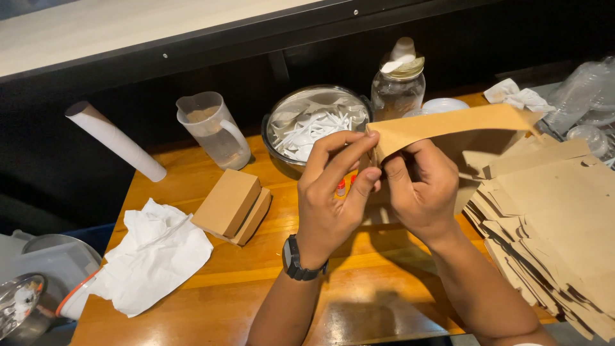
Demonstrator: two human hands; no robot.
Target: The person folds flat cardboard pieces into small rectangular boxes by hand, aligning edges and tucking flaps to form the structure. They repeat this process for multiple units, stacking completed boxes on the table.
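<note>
Cardboard is what both hands are on: a flat brown cardboard blank (pixel 448 125) held above the wooden worktop (pixel 256 256), just in front of the steel bowl (pixel 317 128) of white plastic cutlery. The left hand (pixel 330 198), with a black watch (pixel 296 259) on the wrist, has its thumb and forefinger closed on the blank's near edge; the right hand (pixel 423 189) grips just beside it, its fingers curled under the sheet and clamped from below. The blank looks light, thin and springy, since its free end arches away to the right of the bowl without drooping. I'd judge it creases easily and tears at the cut tabs, so holding close to a fold line suits it better than holding a corner. Right of the bowl lies a stack of 12 or so similar blanks (pixel 551 218). Left of the bowl stand a plastic jug (pixel 214 131), 1 finished box (pixel 232 206) and crumpled white paper (pixel 154 256).
</note>
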